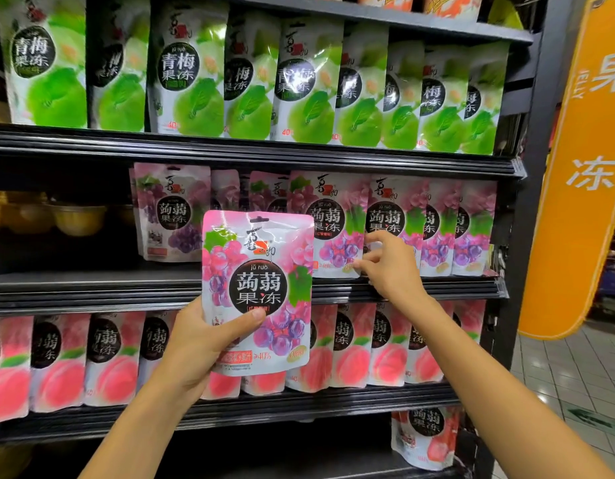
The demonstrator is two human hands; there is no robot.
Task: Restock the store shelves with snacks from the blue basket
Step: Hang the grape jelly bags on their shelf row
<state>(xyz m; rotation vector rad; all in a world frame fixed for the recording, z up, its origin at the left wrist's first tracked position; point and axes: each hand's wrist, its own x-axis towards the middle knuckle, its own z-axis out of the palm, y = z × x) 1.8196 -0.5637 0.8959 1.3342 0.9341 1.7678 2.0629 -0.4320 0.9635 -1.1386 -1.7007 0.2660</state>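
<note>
The left hand (202,344) grips a glossy pink grape konjac jelly pouch (261,288) by its lower left corner, upright in front of the shelf edge (91,288). It shows purple grapes, a green leaf and a black round label. The thumb covers part of the print, and the small bottom text is blurred. To the right, the right hand (392,264) touches the shelved grape pouches (337,223) with bent fingers; whether it pinches one is unclear.

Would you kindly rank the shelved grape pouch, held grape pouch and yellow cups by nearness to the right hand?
1. Shelved grape pouch, at the right hand's fingertips.
2. Held grape pouch, in left hand.
3. Yellow cups, far left.
</note>
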